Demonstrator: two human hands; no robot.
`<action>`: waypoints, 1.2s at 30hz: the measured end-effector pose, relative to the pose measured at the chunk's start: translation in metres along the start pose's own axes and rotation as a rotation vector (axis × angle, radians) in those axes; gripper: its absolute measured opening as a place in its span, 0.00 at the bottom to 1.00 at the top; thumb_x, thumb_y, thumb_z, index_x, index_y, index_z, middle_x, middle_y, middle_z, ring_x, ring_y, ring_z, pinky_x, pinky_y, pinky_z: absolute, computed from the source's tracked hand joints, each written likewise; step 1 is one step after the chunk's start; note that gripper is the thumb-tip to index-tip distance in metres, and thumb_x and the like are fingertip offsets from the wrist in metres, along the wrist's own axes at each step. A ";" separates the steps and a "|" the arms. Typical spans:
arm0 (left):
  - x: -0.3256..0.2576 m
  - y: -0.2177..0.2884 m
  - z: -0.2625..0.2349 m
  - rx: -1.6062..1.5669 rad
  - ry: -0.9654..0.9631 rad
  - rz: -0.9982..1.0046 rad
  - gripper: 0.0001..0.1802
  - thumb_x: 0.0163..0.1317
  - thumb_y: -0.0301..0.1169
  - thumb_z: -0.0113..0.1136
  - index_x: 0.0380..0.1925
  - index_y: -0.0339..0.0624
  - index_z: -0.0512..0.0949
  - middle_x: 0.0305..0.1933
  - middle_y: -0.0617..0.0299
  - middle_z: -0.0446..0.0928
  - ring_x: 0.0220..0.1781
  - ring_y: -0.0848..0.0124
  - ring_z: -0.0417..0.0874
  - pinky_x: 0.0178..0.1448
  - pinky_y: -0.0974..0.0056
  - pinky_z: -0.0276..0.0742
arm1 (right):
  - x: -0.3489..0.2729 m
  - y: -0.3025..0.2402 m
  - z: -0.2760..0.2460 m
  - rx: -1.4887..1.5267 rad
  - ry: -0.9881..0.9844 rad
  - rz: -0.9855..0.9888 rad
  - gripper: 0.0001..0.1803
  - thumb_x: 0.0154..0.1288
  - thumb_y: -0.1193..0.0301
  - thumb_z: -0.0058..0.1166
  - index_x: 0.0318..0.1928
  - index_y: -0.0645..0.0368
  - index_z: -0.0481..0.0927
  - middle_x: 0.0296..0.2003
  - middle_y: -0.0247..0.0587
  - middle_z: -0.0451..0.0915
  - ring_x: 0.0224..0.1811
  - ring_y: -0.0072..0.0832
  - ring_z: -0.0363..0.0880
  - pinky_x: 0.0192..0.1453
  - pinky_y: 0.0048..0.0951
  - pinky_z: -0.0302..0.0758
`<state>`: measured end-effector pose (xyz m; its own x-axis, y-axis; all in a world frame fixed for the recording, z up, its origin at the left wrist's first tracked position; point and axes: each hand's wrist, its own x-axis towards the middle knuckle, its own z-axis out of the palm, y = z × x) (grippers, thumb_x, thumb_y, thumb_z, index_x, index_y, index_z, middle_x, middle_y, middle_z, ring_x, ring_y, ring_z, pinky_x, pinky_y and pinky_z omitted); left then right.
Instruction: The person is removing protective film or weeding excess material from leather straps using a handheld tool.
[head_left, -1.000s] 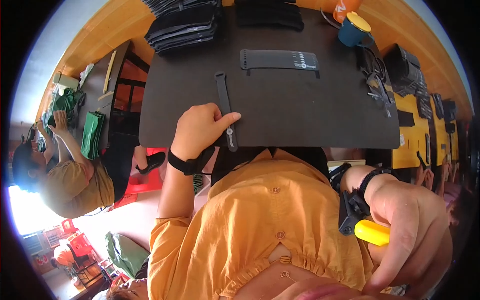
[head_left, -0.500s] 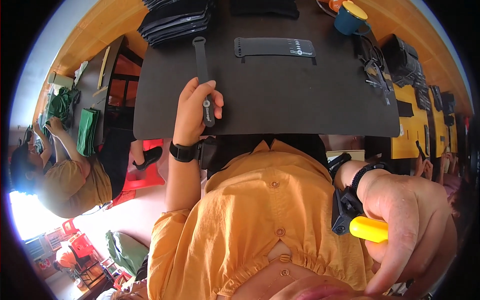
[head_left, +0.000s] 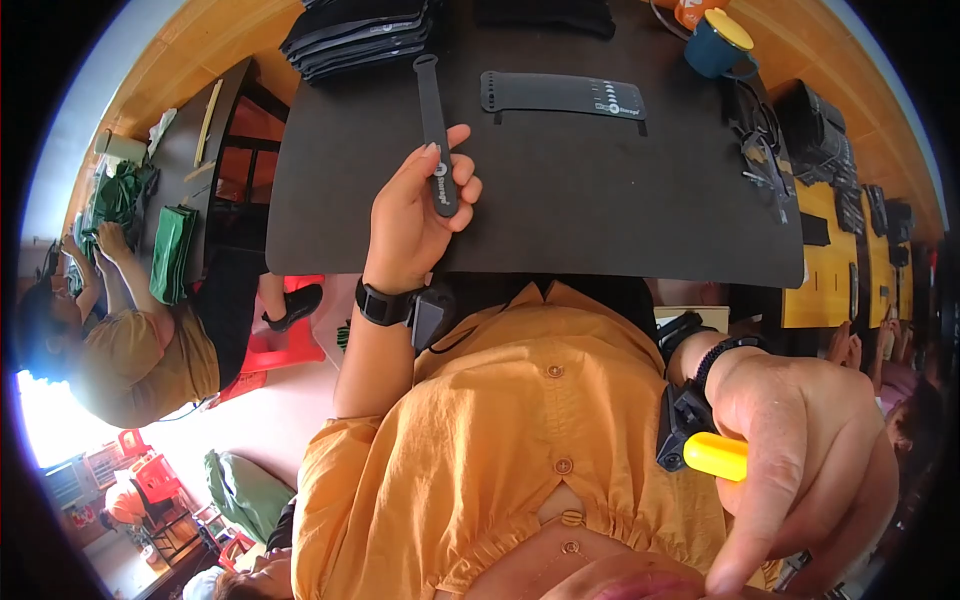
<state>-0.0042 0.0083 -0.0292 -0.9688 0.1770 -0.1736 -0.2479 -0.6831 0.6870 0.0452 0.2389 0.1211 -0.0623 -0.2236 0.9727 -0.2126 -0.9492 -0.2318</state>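
"Dark worktop point(head_left: 600, 210) across the middle of my feed, a stack of black folded pieces point(head_left: 360, 45) at its far left, a lidded teal mug point(head_left: 712, 56) far right. What's changed?"

"Left hand point(head_left: 415, 215)! A second ago it lay over the dark grey strap point(head_left: 432, 108), palm down; now it has rolled palm-up, and I see the strap across the curled fingers with the thumb against it."

"Firm hold?"

"Grip partly closed on the strap, fingertips showing past its edge. How hard it presses, I can't tell from here."

"And the strap, exactly?"

"In that hand, over the worktop's near left part, its long end pointing away toward the stack. I judge it's properly under control now, no longer just pinned flat."

"Other side?"

"Right hand point(head_left: 810, 440), close to my lens and off the worktop: grip folded round a yellow piece point(head_left: 715, 457), one rounded end poking out. The rest is hidden from me."

"Anything untouched?"

"Wide grey band point(head_left: 545, 93), holes at one end, lying flat right of the strap. Neither hand is on it."
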 end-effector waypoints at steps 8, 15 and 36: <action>-0.003 -0.002 0.007 0.150 -0.135 -0.004 0.24 0.79 0.38 0.37 0.64 0.33 0.66 0.38 0.56 0.77 0.36 0.69 0.78 0.25 0.73 0.65 | -0.002 -0.001 -0.011 0.024 -0.114 0.027 0.04 0.65 0.79 0.51 0.35 0.59 0.79 0.17 0.35 0.77 0.23 0.25 0.82 0.56 0.36 0.84; -0.011 -0.006 0.013 0.198 -0.117 0.007 0.23 0.79 0.36 0.38 0.65 0.30 0.64 0.45 0.52 0.78 0.43 0.64 0.83 0.39 0.70 0.81 | -0.051 -0.009 -0.024 -0.136 0.135 0.510 0.14 0.74 0.60 0.50 0.41 0.59 0.78 0.23 0.40 0.81 0.22 0.25 0.78 0.33 0.29 0.84; -0.008 -0.025 -0.008 -0.007 -0.172 0.035 0.21 0.77 0.34 0.46 0.63 0.32 0.67 0.51 0.52 0.79 0.50 0.64 0.83 0.55 0.61 0.81 | -0.122 0.052 -0.020 -0.950 0.316 1.435 0.13 0.74 0.71 0.47 0.55 0.62 0.73 0.37 0.46 0.83 0.32 0.40 0.81 0.38 0.35 0.75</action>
<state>0.0098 0.0181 -0.0503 -0.9623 0.2706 -0.0259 -0.2142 -0.6961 0.6853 0.0223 0.2215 -0.0101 -0.8426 -0.5385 -0.0035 -0.2638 0.4184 -0.8691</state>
